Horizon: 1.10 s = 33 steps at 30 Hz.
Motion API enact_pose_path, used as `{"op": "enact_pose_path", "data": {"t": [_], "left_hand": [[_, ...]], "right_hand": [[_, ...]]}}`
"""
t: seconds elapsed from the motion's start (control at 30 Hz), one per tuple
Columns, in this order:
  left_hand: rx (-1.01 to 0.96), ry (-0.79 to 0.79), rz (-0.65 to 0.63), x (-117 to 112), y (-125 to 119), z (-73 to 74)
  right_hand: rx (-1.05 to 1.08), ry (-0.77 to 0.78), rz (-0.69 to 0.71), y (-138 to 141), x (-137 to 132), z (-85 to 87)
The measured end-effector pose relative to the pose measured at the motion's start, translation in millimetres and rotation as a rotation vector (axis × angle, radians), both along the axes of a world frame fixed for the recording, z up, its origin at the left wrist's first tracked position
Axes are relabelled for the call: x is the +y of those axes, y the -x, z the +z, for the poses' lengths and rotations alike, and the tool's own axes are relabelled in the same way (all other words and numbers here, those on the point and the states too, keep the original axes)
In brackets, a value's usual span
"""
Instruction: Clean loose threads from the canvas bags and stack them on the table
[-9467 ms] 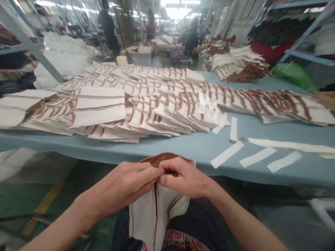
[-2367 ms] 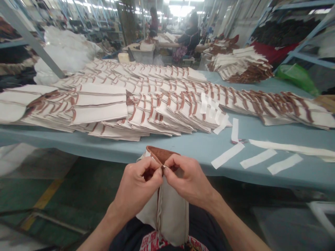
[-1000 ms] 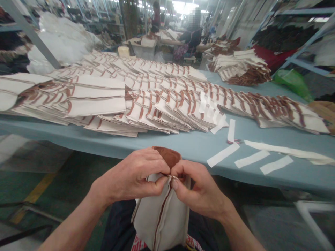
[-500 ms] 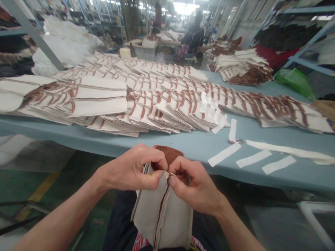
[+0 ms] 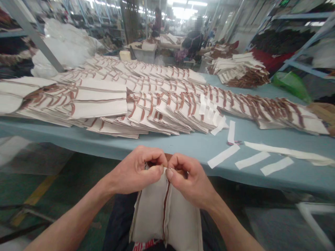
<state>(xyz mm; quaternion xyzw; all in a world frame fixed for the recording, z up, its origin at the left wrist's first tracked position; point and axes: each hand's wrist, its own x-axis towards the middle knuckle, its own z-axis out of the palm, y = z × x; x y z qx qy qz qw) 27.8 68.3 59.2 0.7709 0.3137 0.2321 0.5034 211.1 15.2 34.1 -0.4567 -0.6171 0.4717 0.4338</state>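
Observation:
Over my lap hangs a cream fabric piece point(image 5: 150, 212) with a brown seam down its middle and brown material at its top. My left hand point(image 5: 141, 170) pinches its top edge just left of the seam. Right beside it, my right hand point(image 5: 190, 177) pinches the same edge on the other side, thumb on top. The fingertips of both hands nearly touch. Most of the brown part is hidden behind my fingers.
On the blue-covered table point(image 5: 104, 143) lie overlapping rows of similar cream and brown pieces point(image 5: 99, 103). White strips point(image 5: 223, 157) and a long cream strip point(image 5: 282, 151) lie at the right. A person point(image 5: 192, 42) is at the back.
The fabric piece has turned flatter toward me and spread to the right at its lower end. Less of its brown part shows above my hands. Both hands keep their pinch.

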Motion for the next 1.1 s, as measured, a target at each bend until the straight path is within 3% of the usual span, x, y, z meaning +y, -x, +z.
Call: {"op": "enact_pose_path", "data": {"t": [0.17, 0.4, 0.53, 0.67, 0.87, 1.1], "left_hand": [[-0.029, 0.045, -0.061, -4.8, 2.5, -5.1], [-0.050, 0.106, -0.137, -4.9, 8.1, -14.5], [-0.006, 0.101, -0.132, -5.0, 7.9, -15.1], [0.059, 0.095, -0.095, -9.2, 6.0, -12.5], [0.159, -0.041, -0.043, -19.9, 7.0, -12.8], [0.167, 0.040, -0.017, -19.9, 3.7, -20.2]], "right_hand": [[-0.132, -0.032, 0.024, -6.6, -4.3, 3.0], [-0.074, 0.032, 0.166, -16.7, -5.1, 6.4], [-0.160, 0.020, 0.228, -24.0, -5.3, 11.5], [-0.311, -0.083, 0.222, -29.5, -9.4, 15.3], [-0.459, -0.258, 0.166, -31.1, -13.5, 15.0], [-0.577, -0.423, 0.112, -27.5, -9.3, 6.7]]}}
